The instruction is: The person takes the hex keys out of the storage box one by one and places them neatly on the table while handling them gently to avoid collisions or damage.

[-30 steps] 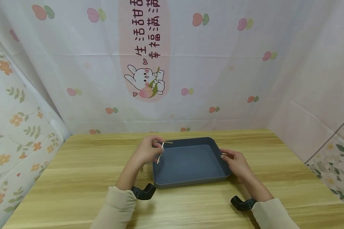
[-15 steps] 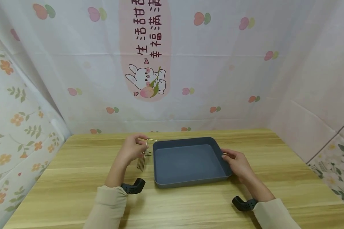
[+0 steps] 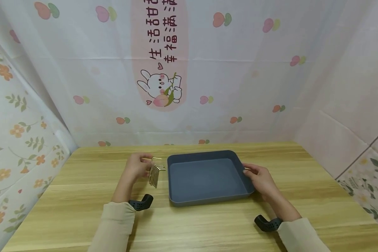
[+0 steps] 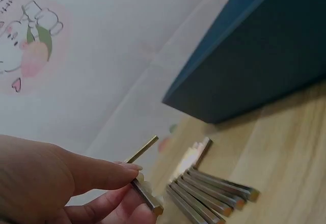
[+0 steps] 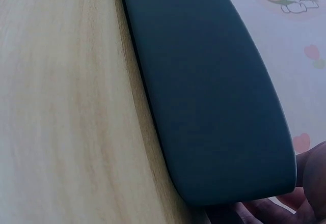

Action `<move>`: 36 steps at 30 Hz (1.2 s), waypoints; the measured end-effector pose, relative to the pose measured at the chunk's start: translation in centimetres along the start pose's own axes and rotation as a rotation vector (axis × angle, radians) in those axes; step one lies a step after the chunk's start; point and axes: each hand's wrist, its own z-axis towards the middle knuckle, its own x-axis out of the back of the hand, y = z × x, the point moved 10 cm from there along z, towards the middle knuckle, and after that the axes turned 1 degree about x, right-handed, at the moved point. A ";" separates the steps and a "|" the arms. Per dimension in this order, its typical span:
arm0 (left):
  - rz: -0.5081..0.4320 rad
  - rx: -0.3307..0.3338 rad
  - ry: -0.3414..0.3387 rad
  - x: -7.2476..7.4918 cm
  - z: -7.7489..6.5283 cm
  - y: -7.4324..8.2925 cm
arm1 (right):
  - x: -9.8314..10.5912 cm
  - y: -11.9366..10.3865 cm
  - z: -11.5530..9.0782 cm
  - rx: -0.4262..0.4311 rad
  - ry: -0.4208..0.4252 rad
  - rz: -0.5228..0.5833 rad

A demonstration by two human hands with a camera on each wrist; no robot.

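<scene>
My left hand (image 3: pixel 138 167) pinches an L-shaped hex key (image 4: pixel 146 196) between thumb and fingers, with its short arm sticking out to the right. Right beside it, several more brass-coloured hex keys (image 3: pixel 155 176) lie on the table in a neat side-by-side row, their bends lined up. The held key overlaps the left end of that row in the head view. A dark blue-grey rectangular tray (image 3: pixel 209 178) stands to the right of the keys with nothing in it. At its right end my right hand (image 3: pixel 260 179) grips the wall, thumb at the rim and fingers outside.
The wood-grain table (image 3: pixel 208 227) carries the tray and keys. Behind it hangs a white curtain (image 3: pixel 239 77) printed with fruit shapes and a rabbit. A black wrist mount (image 3: pixel 141 203) projects below the left hand, and another wrist mount (image 3: pixel 267 224) below the right.
My left hand has carried the hex key leftward from over the tray's left side to the left end of the row of keys, and lower. My right hand stays on the tray.
</scene>
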 end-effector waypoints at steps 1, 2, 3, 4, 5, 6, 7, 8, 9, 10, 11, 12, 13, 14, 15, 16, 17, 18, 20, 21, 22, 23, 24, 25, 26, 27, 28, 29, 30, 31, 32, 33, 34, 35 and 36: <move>0.006 0.007 0.003 0.0 0.0 -0.2 | 0.0 0.0 0.0 0.003 0.000 -0.003; 0.015 0.011 0.005 0.0 0.1 -0.4 | 0.0 -0.1 0.0 0.005 0.001 -0.006; 0.026 0.015 0.008 0.0 0.2 -0.6 | 0.0 -0.1 0.1 0.006 0.001 -0.008; 0.037 0.016 0.010 0.0 0.3 -0.8 | 0.0 -0.1 0.1 0.006 0.002 -0.009; 0.045 0.019 0.013 0.1 0.3 -1.0 | 0.0 -0.1 0.1 0.006 0.002 -0.008; 0.054 0.018 0.015 0.1 0.4 -1.1 | 0.1 -0.1 0.1 0.007 0.001 -0.009; 0.062 0.018 0.018 0.1 0.4 -1.2 | 0.1 -0.2 0.1 0.008 0.000 -0.012; 0.071 0.016 0.021 0.2 0.5 -1.4 | 0.0 -0.2 0.1 0.007 -0.001 -0.011; 0.077 0.015 0.026 0.2 0.5 -1.5 | 0.0 -0.2 0.2 0.006 -0.002 -0.010; 0.076 0.013 0.028 0.2 0.6 -1.6 | 0.0 -0.2 0.2 0.006 -0.003 -0.007; 0.077 0.013 0.030 0.3 0.6 -1.7 | 0.0 -0.2 0.2 0.006 -0.003 -0.008; 0.078 0.013 0.029 0.3 0.7 -1.8 | -0.1 -0.2 0.2 0.007 -0.005 -0.010; 0.077 0.014 0.029 0.2 0.7 -1.9 | -0.1 -0.1 0.3 0.006 -0.005 -0.009; 0.075 0.014 0.028 0.2 0.8 -1.9 | -0.1 -0.1 0.3 0.005 -0.005 -0.006; 0.071 0.016 0.027 0.1 0.8 -1.9 | -0.2 -0.1 0.3 0.006 -0.004 -0.006; 0.067 0.019 0.024 0.0 0.8 -1.9 | -0.2 -0.1 0.3 0.007 -0.005 -0.005; 0.068 0.018 0.021 -0.1 0.9 -1.9 | -0.2 -0.1 0.3 0.005 -0.004 -0.003; 0.069 0.018 0.020 -0.1 0.9 -1.9 | -0.2 -0.1 0.3 0.005 -0.004 -0.001; 0.075 0.020 0.023 -0.2 0.9 -1.8 | -0.2 -0.1 0.2 0.006 -0.005 0.001; 0.080 0.021 0.024 -0.2 0.9 -1.8 | -0.2 -0.1 0.2 0.007 -0.006 0.001; 0.086 0.022 0.026 -0.2 0.8 -1.7 | -0.2 -0.2 0.2 0.007 -0.005 0.001; 0.093 0.018 0.026 -0.2 0.8 -1.7 | -0.2 -0.1 0.2 0.005 -0.004 0.001; 0.099 0.018 0.029 -0.1 0.8 -1.6 | -0.2 -0.2 0.2 0.006 -0.004 0.000; 0.105 0.016 0.030 -0.1 0.8 -1.6 | -0.2 -0.2 0.2 0.006 -0.004 -0.001; 0.107 0.014 0.031 -0.1 0.7 -1.5 | -0.2 -0.2 0.2 0.006 -0.004 -0.002; 0.112 0.010 0.032 -0.1 0.7 -1.5 | -0.2 -0.1 0.1 0.005 -0.003 -0.002; 0.118 0.008 0.034 -0.1 0.7 -1.5 | -0.2 -0.1 0.1 0.005 -0.002 -0.002; 0.124 0.005 0.036 -0.1 0.6 -1.4 | -0.2 -0.1 0.1 0.004 -0.002 0.000; 0.130 0.005 0.039 -0.1 0.6 -1.4 | -0.2 -0.1 0.1 0.005 -0.003 -0.001; 0.136 0.005 0.040 -0.1 0.6 -1.4 | -0.1 -0.1 0.1 0.007 -0.003 -0.002; 0.143 0.003 0.041 -0.1 0.6 -1.3 | -0.1 -0.1 0.1 0.006 -0.001 -0.002; 0.150 0.004 0.041 -0.2 0.6 -1.3 | -0.1 -0.1 0.1 0.009 -0.001 -0.004; 0.155 0.004 0.040 -0.2 0.6 -1.2 | -0.1 -0.1 0.1 0.010 0.001 -0.005; 0.163 0.004 0.038 -0.2 0.5 -1.2 | -0.1 -0.1 0.1 0.011 0.001 -0.007; 0.167 0.006 0.037 -0.3 0.5 -1.2 | 0.0 -0.1 0.1 0.013 0.001 -0.008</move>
